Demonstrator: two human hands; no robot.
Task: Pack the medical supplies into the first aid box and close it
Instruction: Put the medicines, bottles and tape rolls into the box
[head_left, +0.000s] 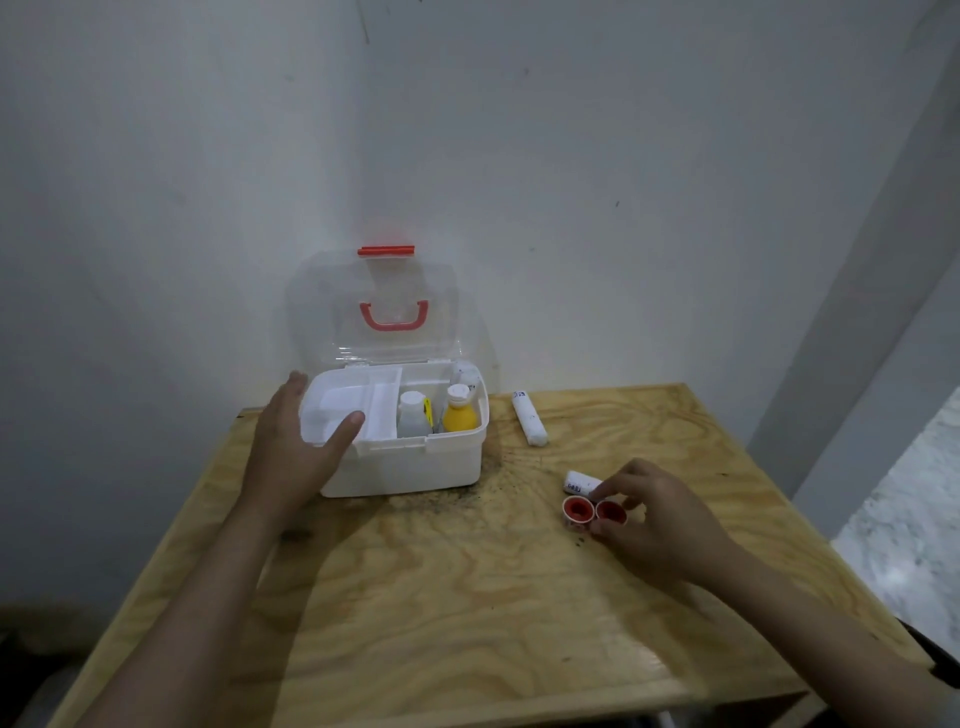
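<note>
The white first aid box (405, 467) stands open at the back left of the wooden table, its clear lid (382, 306) with a red handle leaning against the wall. Inside are a white tray insert (340, 410), a white bottle (413, 415) and a yellow bottle (460, 415). My left hand (296, 447) grips the box's left front corner, thumb over the rim. My right hand (654, 514) closes on a red-cored tape roll (612, 510). A second red-cored roll (577, 512) touches it on the left. A small white bandage roll (582, 483) lies just behind them.
A longer white wrapped bandage (530, 426) lies on the table (467, 597) to the right of the box. Dark specks mark the wood in front of the box. The wall is close behind, and the table's edge drops off at right.
</note>
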